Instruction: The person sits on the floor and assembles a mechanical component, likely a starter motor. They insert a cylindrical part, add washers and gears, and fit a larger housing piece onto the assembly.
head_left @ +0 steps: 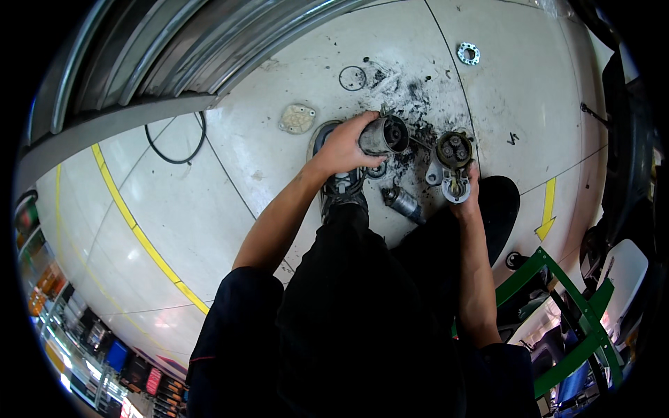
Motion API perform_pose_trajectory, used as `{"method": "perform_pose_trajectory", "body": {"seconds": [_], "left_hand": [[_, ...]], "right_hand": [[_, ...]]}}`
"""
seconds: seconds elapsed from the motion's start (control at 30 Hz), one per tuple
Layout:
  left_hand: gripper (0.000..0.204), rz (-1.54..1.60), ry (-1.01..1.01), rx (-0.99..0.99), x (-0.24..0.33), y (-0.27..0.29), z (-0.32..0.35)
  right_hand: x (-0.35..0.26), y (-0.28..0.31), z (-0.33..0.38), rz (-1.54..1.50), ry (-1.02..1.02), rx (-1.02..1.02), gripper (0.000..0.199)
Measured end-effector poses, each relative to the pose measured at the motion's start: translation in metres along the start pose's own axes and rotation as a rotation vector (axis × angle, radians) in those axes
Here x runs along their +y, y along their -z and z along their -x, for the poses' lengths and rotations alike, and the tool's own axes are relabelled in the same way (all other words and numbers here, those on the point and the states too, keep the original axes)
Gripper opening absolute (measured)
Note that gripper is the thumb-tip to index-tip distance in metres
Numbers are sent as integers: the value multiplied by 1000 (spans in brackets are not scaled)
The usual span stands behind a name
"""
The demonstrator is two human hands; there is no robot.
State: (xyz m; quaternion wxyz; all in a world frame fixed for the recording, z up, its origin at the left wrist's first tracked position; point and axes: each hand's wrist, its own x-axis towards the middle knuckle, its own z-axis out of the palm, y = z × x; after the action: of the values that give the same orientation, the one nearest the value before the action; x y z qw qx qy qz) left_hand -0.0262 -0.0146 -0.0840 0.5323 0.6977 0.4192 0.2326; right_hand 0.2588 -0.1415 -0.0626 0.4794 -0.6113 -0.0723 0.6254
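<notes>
My left hand point(346, 145) is wrapped round a grey metal cylinder, a motor housing point(377, 141), whose open end faces right. Off to its right, my right hand point(468, 195) grips a cast metal gear housing point(456, 187) from below. Several small gears point(454, 150) show inside the round opening of that housing. The two parts are held apart. Below them, a smaller metal cylinder like a solenoid point(403, 203) lies on the floor. Beside my shoe point(343, 182) is a small round part point(377, 170), partly hidden by my left hand and the housing.
Black dust point(416, 90) and crumbs cover the floor beyond my hands. A thin ring point(352, 79), a pale cover plate point(297, 119) and a silver toothed ring point(468, 53) lie around. A grey slatted metal structure point(174, 52) borders the upper left; a green frame point(568, 306) stands lower right.
</notes>
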Motion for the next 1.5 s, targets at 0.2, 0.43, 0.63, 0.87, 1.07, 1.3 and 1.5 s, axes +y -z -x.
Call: {"method": "perform_pose_trajectory", "body": {"seconds": [0.2,0.43,0.63,0.87,1.07,1.3,1.5], "left_hand": [[81,-154,-145,-127,-4,-4,-2],[80,-145,-157,-128,-1,-3,-4],[85,89,50,61,-2,3,0],[60,1015,316,317,-8,1,-7],[53,1660,477,391,17,12,-26],[52,2136,315,220,59,24,-53],[55,1823,335,319,61,22,-56]], "right_hand": [[4,-5,-3,115,74,-27,58],[6,-4,-3,235,137,-17,54],[2,-11,0,179,107,-39,59],[2,-10,-1,161,83,-37,59],[5,-5,-6,123,55,-15,57],[3,-5,-6,109,46,-25,54],[1,-11,-5,76,74,-24,56]]}}
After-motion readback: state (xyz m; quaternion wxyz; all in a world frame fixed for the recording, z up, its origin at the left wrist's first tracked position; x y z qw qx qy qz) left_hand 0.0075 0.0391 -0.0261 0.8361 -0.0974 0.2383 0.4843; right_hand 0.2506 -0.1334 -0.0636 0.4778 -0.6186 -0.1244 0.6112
